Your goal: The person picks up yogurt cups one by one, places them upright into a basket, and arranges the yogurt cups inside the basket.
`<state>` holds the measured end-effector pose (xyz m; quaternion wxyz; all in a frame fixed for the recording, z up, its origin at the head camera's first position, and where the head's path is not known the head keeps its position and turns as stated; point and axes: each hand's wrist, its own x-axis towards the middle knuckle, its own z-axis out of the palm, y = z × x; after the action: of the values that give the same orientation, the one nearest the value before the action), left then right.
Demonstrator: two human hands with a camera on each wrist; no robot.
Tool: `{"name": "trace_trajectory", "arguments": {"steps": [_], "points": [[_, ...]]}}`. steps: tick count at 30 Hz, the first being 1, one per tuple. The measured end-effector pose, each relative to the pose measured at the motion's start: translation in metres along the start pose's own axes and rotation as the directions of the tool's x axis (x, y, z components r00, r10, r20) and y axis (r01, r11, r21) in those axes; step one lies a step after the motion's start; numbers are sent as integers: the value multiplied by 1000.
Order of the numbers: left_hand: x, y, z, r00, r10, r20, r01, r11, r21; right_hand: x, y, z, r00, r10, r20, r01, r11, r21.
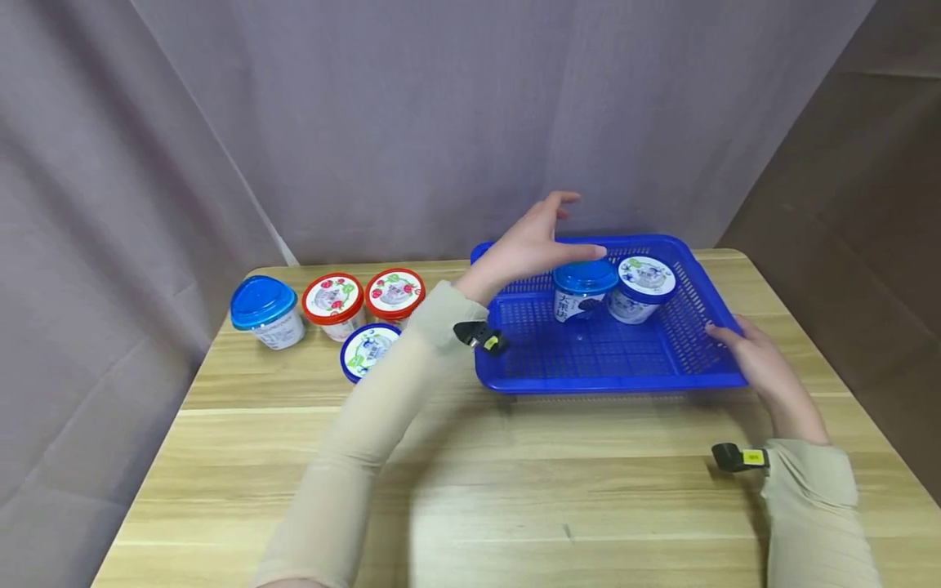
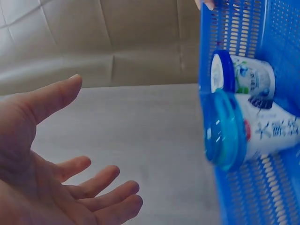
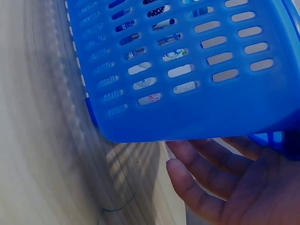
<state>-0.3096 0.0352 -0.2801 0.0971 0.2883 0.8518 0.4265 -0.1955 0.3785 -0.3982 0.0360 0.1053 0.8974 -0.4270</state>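
Note:
My left hand [image 1: 525, 245], fingers spread and holding nothing, hovers over the blue plastic basket [image 1: 544, 351]. Just below its thumb stands a yogurt cup with a clear blue domed lid [image 1: 584, 286]. Touching that cup on the right is a white cup with a dark blue rim and blueberry print [image 1: 643, 290]; both are inside the basket. In the left wrist view the palm of the left hand [image 2: 70, 178] is apart from the domed cup [image 2: 262, 126]. At the basket's right end my right hand [image 1: 768, 371] grips the rim, thumb over the edge and fingers [image 3: 211, 159] against the outside.
Left of the basket on the wooden table [image 1: 588, 506] stand a blue-domed cup [image 1: 268, 310], two red-lidded cups [image 1: 333, 302] and a dark-blue-rimmed cup [image 1: 367, 351], partly covered by the left sleeve. A grey curtain [image 1: 412, 122] hangs behind the table.

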Motion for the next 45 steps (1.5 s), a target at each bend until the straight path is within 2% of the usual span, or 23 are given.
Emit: {"name": "trace_trajectory", "arguments": {"steps": [6, 14, 24, 29, 36, 42, 45], "points": [[-29, -8, -25, 999, 36, -31, -33, 997, 67, 3, 0, 0, 1000, 1, 10, -1, 1000, -5], [-69, -29, -53, 994, 56, -89, -50, 996, 68, 4, 0, 0, 1000, 1, 9, -1, 1000, -4], [-116, -58, -79, 981, -13, -195, 27, 997, 69, 6, 0, -3, 1000, -22, 19, 22, 1000, 2], [-141, -76, -86, 972, -45, -230, 64, 995, 74, 6, -1, -1, 1000, -11, 27, 11, 1000, -4], [-164, -107, -95, 964, -25, -265, 38, 998, 47, 6, 2, -3, 1000, -20, 18, 19, 1000, 17], [-182, -132, -95, 962, -74, -262, 77, 997, 3, 2, 4, -4, 1000, 3, 23, -3, 1000, 17], [-190, -143, -94, 956, -100, -277, 96, 995, -30, 2, 4, -4, 999, 18, 33, -19, 1000, 16]]}}
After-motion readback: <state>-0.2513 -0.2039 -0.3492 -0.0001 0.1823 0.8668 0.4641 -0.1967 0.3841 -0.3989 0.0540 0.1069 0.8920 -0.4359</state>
